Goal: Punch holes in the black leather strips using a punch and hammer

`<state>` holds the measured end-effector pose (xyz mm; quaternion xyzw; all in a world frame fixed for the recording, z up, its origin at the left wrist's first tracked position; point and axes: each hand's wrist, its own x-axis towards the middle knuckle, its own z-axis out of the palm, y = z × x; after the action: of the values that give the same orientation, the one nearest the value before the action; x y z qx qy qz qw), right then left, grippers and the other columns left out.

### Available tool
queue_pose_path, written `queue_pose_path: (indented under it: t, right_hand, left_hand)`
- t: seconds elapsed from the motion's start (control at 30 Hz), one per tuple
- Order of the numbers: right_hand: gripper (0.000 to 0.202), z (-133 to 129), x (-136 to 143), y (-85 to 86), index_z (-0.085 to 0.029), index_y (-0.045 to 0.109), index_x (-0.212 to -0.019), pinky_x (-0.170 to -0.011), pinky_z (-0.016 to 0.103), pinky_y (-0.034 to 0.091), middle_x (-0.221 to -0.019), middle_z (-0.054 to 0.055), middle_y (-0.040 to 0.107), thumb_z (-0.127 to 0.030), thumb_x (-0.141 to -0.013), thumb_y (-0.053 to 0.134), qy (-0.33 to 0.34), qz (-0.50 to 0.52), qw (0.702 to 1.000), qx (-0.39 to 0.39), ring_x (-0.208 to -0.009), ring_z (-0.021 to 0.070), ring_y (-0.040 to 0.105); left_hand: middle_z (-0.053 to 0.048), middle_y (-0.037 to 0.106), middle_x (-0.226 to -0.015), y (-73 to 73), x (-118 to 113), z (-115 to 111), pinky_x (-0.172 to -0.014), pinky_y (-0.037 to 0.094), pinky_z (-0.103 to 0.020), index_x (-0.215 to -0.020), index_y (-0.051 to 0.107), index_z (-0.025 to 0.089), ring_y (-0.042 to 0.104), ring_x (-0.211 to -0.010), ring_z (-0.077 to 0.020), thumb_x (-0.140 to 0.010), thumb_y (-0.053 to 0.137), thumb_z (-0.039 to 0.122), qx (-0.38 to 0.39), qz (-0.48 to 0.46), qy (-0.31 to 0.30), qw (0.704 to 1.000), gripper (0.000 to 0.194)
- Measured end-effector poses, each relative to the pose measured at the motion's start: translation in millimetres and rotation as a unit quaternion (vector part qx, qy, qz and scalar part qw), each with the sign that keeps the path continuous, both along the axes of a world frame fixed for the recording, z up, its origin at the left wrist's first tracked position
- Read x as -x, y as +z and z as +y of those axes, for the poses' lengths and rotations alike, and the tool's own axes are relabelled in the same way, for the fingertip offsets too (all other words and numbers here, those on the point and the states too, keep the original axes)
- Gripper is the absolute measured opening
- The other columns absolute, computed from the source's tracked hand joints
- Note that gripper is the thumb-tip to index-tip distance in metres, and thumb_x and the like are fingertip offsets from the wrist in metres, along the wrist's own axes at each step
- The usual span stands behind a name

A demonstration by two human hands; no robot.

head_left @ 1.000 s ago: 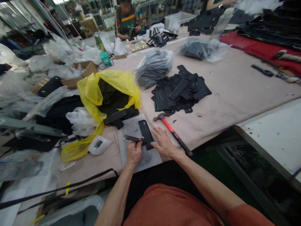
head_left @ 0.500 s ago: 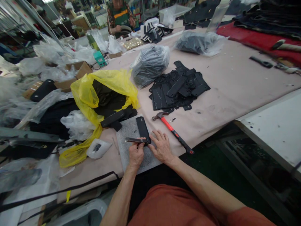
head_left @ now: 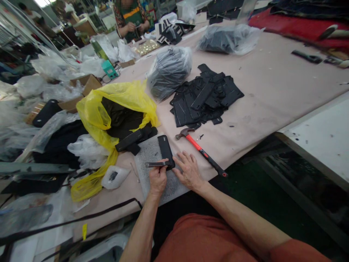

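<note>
My left hand [head_left: 158, 179] is closed on a dark metal tool [head_left: 155, 164], whose right end meets the lower part of a black strip [head_left: 165, 148]. That strip lies on a grey speckled board [head_left: 147, 154] at the table's front edge. Just right of the strip, my right hand [head_left: 188, 170] rests with its fingers spread, the fingertips close to the strip's edge. A hammer [head_left: 201, 151] with a red and black handle lies to the right of my right hand.
Behind the hammer is a pile of black pieces [head_left: 204, 98]. A yellow bag [head_left: 92, 109] holding dark material stands left, near a plastic-wrapped bundle [head_left: 170, 72]. Another wrapped bundle [head_left: 227, 39] lies farther back. A person [head_left: 132, 18] is across the table.
The camera view has shifted slightly. My hands, the tool and the strip keep nearly the same places on the board. The person across the table has moved their hands.
</note>
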<state>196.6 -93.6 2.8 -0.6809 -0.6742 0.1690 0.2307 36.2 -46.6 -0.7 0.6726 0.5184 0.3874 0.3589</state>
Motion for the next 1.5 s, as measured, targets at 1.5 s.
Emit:
queue_pose_path:
  t: [1.5]
  right_hand:
    - [0.047,2.1,-1.2,5.2,-0.026,0.051,-0.134,-0.109,0.052,0.02,-0.14,0.007,0.05,-0.035,-0.088,0.054,0.004,-0.012,1.0,0.003,-0.136,0.0316,0.031]
  left_hand:
    - [-0.004,0.074,-0.1,-1.1,-6.0,8.2,-0.092,0.055,-0.039,-0.101,0.069,0.02,0.069,-0.097,-0.02,-0.088,0.053,0.018,-0.067,0.078,-0.023,0.994,0.021]
